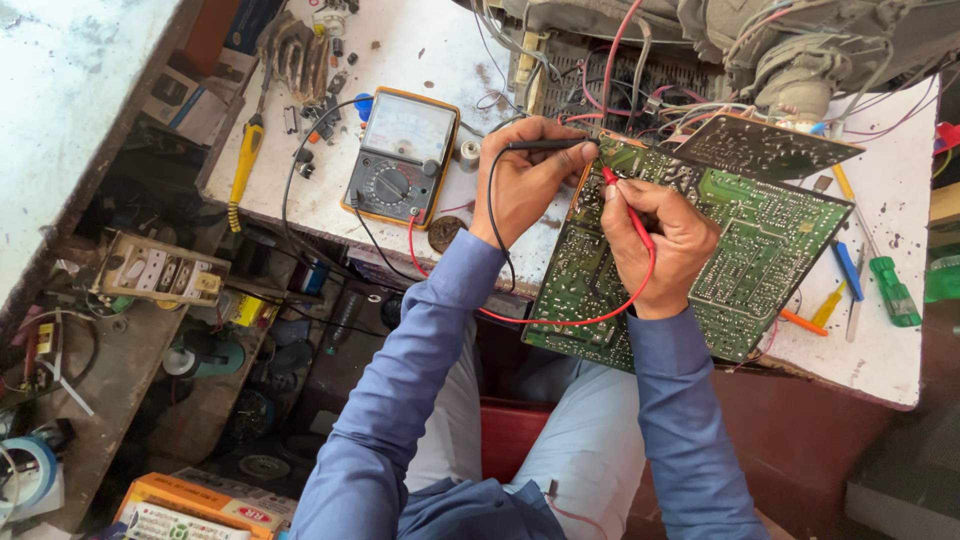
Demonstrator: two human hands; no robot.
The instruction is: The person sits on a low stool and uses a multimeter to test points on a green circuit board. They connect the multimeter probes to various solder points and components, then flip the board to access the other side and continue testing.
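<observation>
A large green circuit board (740, 250) lies solder side up on the white workbench (880, 330), overhanging its front edge. My left hand (525, 180) grips a black test probe (548, 145), its tip touching the board's top left corner. My right hand (665, 240) holds a red test probe (625, 205) like a pen, its tip pressed on the board just below the black one. Red and black leads run from the probes to an analogue multimeter (402, 158) with an orange case, lying left of my hands.
An opened television chassis with tangled wires (700, 70) sits behind the board. A yellow-handled screwdriver (245, 160) lies left; blue, green and yellow tools (880, 285) lie right. A socket box (160, 270) and clutter fill the lower shelf at left.
</observation>
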